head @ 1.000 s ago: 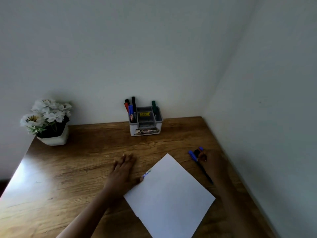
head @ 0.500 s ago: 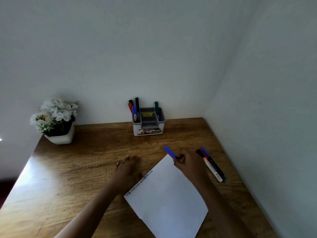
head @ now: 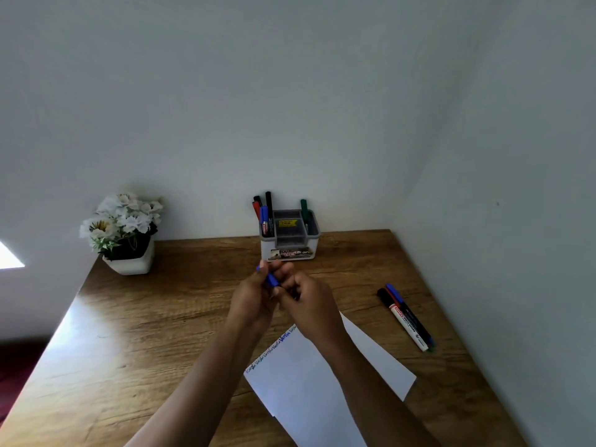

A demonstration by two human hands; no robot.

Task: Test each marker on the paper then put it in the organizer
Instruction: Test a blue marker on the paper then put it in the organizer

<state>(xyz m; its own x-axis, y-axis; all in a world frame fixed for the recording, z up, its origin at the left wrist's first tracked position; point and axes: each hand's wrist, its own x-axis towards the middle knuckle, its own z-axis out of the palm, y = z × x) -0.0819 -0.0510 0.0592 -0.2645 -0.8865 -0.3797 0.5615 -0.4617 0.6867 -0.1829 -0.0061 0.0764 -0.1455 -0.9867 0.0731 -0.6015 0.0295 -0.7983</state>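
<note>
Slim blue-capped marker [head: 270, 279] gripped by left hand [head: 253, 300] and right hand [head: 311, 306]; long axis slanted, cap end far-left.

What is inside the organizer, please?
The organizer holds red, blue and black markers on its left and a green marker on its right. Its walls hide their lower ends.

Home study corner: a wooden desk [head: 161, 333] fills the lower half of the frame, set into the angle of two plain white walls [head: 290, 91]. A desk organizer [head: 290, 250] holding upright markers [head: 268, 208] stands at centre against the back wall, potted white flowers [head: 124, 227] at left, loose markers [head: 408, 317] at right, a handwritten sheet of paper [head: 306, 382] at lower centre.
</note>
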